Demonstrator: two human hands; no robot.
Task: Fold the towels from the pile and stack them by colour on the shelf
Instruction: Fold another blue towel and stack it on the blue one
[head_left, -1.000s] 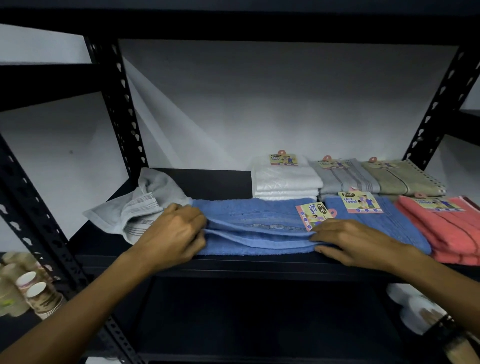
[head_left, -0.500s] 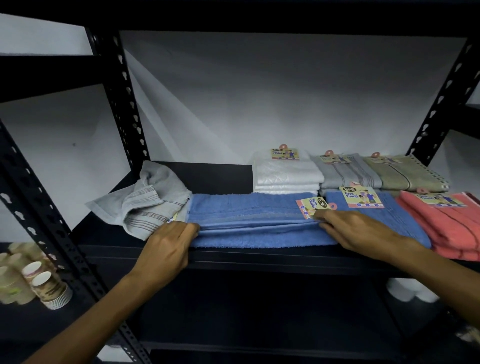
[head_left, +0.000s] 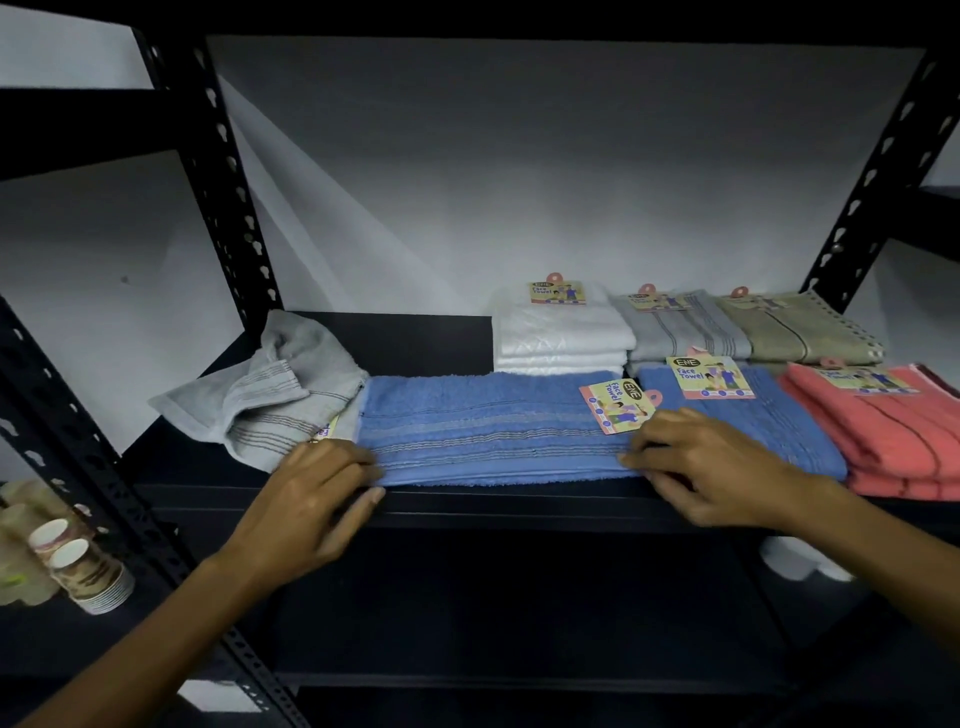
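Observation:
A blue towel (head_left: 488, 426), folded into a long strip with a paper tag at its right end, lies along the front of the black shelf (head_left: 519, 506). My left hand (head_left: 311, 499) pinches its near left corner at the shelf's edge. My right hand (head_left: 711, 462) grips the towel's near right end, just below the tag. A folded blue towel (head_left: 769, 415) lies under and behind my right hand. A crumpled grey towel (head_left: 270, 384) sits loose at the left.
Folded stacks line the back: white (head_left: 561, 338), grey (head_left: 680, 327), olive (head_left: 795, 327). A coral stack (head_left: 893, 436) fills the front right. Black uprights (head_left: 223, 171) frame the shelf. Paper cups (head_left: 78, 566) sit on a lower level at left.
Both hands slid toward the near edge of the blue towel. The top layer now lies flat and the towel looks smoother and narrower.

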